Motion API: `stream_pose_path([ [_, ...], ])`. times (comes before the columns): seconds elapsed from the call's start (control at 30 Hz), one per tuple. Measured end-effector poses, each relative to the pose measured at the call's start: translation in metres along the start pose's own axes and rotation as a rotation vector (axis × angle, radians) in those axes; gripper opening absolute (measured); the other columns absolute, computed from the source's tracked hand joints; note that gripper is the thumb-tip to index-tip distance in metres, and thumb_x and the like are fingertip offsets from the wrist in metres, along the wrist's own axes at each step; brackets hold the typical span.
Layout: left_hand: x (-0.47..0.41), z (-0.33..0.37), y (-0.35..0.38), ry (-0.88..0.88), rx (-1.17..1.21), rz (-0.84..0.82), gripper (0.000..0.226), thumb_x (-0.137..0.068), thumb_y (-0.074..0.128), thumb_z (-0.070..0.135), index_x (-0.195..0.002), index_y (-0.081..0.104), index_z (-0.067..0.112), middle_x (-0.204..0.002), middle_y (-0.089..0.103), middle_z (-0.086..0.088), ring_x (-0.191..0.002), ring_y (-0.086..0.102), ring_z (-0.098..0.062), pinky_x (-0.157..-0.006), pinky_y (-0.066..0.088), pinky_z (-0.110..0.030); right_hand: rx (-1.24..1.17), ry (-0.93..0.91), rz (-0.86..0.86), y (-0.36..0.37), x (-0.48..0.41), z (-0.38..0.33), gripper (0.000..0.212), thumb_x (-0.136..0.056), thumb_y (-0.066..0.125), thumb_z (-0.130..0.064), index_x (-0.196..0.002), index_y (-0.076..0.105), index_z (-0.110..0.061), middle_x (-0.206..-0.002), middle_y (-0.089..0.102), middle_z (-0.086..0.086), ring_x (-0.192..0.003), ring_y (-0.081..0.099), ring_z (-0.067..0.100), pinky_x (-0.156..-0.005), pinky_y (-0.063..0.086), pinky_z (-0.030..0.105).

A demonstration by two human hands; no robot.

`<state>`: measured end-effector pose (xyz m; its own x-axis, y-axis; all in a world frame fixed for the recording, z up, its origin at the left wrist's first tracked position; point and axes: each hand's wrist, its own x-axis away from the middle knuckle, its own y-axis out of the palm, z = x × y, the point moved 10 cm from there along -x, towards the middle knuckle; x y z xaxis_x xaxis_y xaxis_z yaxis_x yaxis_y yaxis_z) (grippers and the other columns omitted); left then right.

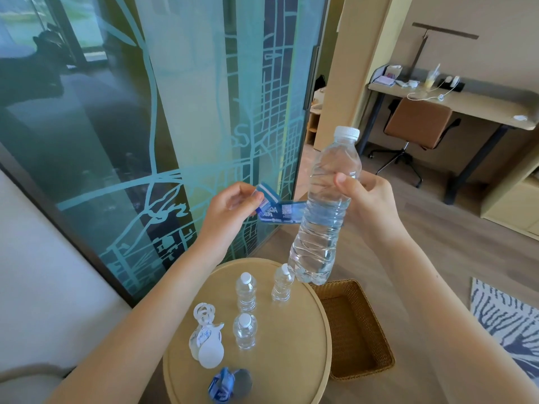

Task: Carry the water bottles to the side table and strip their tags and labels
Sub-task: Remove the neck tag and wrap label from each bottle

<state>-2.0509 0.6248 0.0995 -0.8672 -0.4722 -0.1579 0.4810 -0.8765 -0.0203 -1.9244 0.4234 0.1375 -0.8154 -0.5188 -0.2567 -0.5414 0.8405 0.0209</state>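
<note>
Clear bottle point(323, 205) near-upright in right hand point(364, 199), cap uppermost.

A woven wicker basket point(353, 330) sits on the wood floor just beside the round table. Behind stands a frosted glass panel point(175, 126) etched with a street map — farther right, 1 brown swivel chair point(417, 123) tucked at a cluttered desk point(466, 103), and a blue-patterned rug point(507, 322).

Above the round side table point(291, 360), your right hand point(370, 205) grips a water bottle point(323, 211); your left hand point(230, 208) pinches its blue label point(277, 209).
</note>
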Motion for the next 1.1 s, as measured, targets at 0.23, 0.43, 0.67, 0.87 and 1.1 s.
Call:
stream_pose_path([
  [0.23,-0.005,-0.041,-0.014,-0.189,0.205,0.178,0.011,-0.098,0.061,0.011,-0.089,0.068,0.010,-0.087,0.076,0.001,-0.087,0.071,-0.013,-0.083,0.059,-0.025,-0.078,-0.023,-0.107,0.016,0.002,0.009,0.041,-0.082,0.076,-0.041,-0.101,0.077,-0.004,-0.098,0.077,0.014,-0.097,0.072,0.034,-0.092,0.057,0.052],
  [0.43,-0.008,-0.067,-0.023,-0.290,0.274,0.276,0.007,-0.099,0.060,0.007,-0.098,0.066,0.003,-0.091,0.072,-0.007,-0.083,0.070,-0.013,-0.077,0.059,-0.023,-0.255,0.013,-0.208,0.036,0.007,0.012,0.063,-0.079,0.079,-0.030,-0.114,0.061,0.019,-0.098,0.074,0.015,-0.092,0.072,0.027,-0.081,0.058,0.035],
  [0.67,0.002,-0.094,-0.066,-0.357,0.183,0.570,0.008,-0.098,0.062,0.009,-0.094,0.068,0.004,-0.089,0.071,-0.008,-0.081,0.069,-0.013,-0.066,0.057,-0.016,-0.288,0.003,-0.236,0.033,0.005,0.007,0.054,-0.086,0.072,-0.024,-0.112,0.059,0.021,-0.095,0.074,0.011,-0.090,0.072,0.025,-0.079,0.057,0.034],
  [0.87,0.006,-0.073,-0.063,-0.139,0.002,0.396,0.011,-0.097,0.064,0.010,-0.087,0.065,0.015,-0.092,0.075,-0.003,-0.083,0.073,-0.009,-0.071,0.057,-0.017,-0.063,0.016,-0.043,0.006,0.004,0.016,0.050,-0.080,0.077,-0.042,-0.105,0.073,0.001,-0.098,0.076,0.013,-0.093,0.073,0.032,-0.082,0.057,0.046],
  [1.1,0.027,-0.106,-0.063,-0.216,0.037,0.403,0.006,-0.094,0.068,0.010,-0.090,0.068,0.014,-0.090,0.076,-0.005,-0.079,0.073,-0.007,-0.074,0.058,-0.019,0.155,0.034,-0.007,0.019,0.021,0.047,0.035,-0.069,0.085,-0.038,-0.100,0.078,-0.022,-0.097,0.080,0.000,-0.093,0.075,0.021,-0.081,0.060,0.033],
])
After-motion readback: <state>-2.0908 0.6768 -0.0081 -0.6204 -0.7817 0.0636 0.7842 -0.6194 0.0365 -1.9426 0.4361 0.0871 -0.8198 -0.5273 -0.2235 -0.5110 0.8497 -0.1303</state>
